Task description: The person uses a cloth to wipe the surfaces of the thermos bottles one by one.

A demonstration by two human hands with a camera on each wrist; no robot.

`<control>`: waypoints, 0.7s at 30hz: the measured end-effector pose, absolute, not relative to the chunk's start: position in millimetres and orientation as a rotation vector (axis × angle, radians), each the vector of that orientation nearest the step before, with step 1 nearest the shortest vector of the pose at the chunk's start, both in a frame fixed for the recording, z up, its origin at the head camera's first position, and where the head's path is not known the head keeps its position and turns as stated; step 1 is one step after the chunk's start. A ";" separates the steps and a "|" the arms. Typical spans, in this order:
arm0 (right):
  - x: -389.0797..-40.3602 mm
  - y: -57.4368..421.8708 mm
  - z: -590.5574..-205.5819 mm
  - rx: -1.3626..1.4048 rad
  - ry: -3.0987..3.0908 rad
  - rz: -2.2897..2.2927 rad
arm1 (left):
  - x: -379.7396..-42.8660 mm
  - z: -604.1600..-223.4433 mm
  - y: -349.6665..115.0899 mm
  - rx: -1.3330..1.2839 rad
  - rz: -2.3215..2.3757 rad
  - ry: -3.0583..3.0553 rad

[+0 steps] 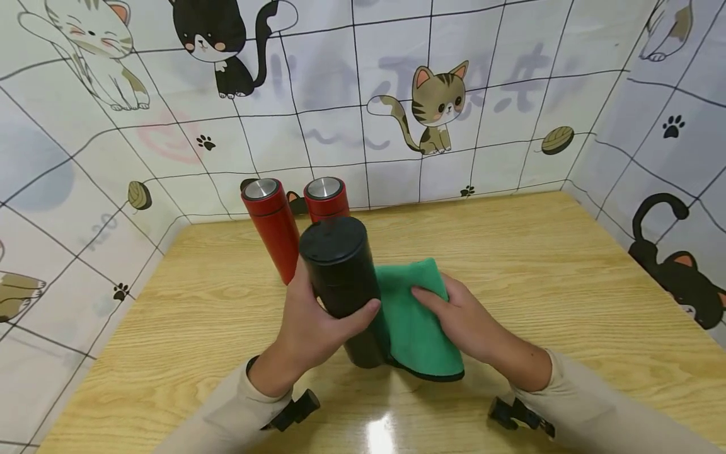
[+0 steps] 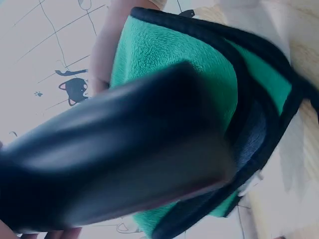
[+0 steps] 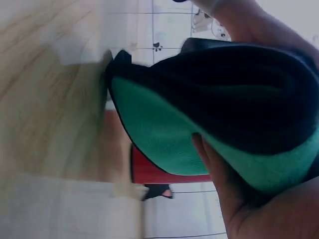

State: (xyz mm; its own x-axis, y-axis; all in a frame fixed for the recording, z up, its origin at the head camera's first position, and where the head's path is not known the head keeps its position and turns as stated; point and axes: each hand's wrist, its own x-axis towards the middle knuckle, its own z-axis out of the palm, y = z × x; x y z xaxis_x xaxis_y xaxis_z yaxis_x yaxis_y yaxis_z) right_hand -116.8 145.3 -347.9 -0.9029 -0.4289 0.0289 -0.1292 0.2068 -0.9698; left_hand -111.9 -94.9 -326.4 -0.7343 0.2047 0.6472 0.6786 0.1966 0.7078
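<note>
My left hand [image 1: 317, 331] grips a black tumbler [image 1: 346, 290] around its side, thumb across the front. The tumbler tilts, its dark lid toward the head camera, and its lower end shows beside the cloth in the left wrist view. In my right hand [image 1: 471, 315] is a folded green cloth [image 1: 420, 321] with black edging, held against the tumbler's right side. The right wrist view shows the cloth [image 3: 154, 129] folded over on itself, dark inside the fold, with fingers pressed along its green face.
Two red flasks [image 1: 272, 221] with silver-topped lids stand behind the tumbler, the right one [image 1: 326, 195] partly hidden by it. They stand on a wood-grain table [image 1: 510, 252]. A cat-patterned sheet [image 1: 334, 126] rises along the table's back and sides.
</note>
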 end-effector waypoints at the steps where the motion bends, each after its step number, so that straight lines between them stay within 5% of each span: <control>1: -120.6 146.7 -349.8 -0.463 2.178 -1.772 | -111.6 -327.2 -95.0 -0.820 -1.580 -2.011; 7: -132.7 148.7 -361.5 -0.162 1.810 -1.865 | -114.3 -331.3 -93.0 -0.927 -1.834 -1.590; 21: -127.9 143.0 -368.2 -0.144 1.576 -1.903 | -117.2 -333.8 -87.6 -1.063 -1.773 -1.407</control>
State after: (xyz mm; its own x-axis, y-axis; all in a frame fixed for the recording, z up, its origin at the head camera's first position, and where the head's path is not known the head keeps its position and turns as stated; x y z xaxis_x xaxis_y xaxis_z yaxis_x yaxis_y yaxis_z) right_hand -127.9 143.0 -368.2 -0.7800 -0.5414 -0.3137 0.4091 -0.0620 -0.9104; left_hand -117.2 -87.6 -333.8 -0.4761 0.0068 0.8794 0.8548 -0.2314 0.4646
